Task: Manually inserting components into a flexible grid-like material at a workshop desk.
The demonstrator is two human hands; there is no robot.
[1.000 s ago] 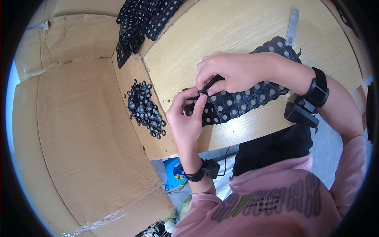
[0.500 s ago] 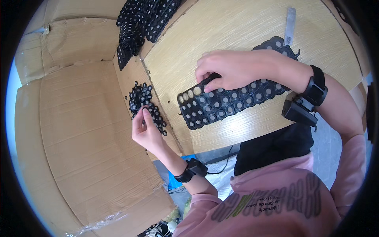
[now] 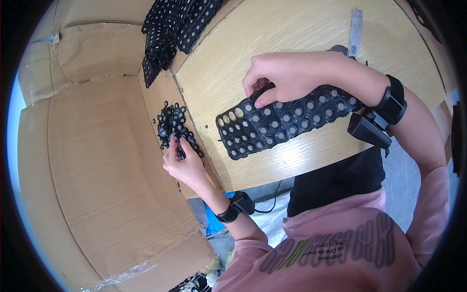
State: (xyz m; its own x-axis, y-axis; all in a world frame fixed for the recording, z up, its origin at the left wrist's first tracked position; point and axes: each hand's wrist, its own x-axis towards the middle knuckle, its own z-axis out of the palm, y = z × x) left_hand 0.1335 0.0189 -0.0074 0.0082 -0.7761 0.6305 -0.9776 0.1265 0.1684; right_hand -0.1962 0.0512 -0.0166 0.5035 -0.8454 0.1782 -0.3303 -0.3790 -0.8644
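A black rubber sheet lies on the table, moulded in rows of round ring shapes with pale grey centres. Along its left end, a few round holes show the wood beneath. My right hand pinches the sheet's far edge between thumb and fingers, lifting that edge slightly. Farther left, my left hand is over a loose pile of small black round pieces, its thumb and fingers apart. I see nothing held in it, and some pieces are hidden behind the fingers.
Big cardboard walls enclose the left side. More black dotted sheets hang over the box edge at the back. A flat metal strip rests on the wooden table at the far right. One tiny black piece lies near the table's left edge.
My left fingers have gone from a pinch to spread apart above the pile. My right hand has shifted slightly right along the sheet's edge, and the sheet has slid a little left.
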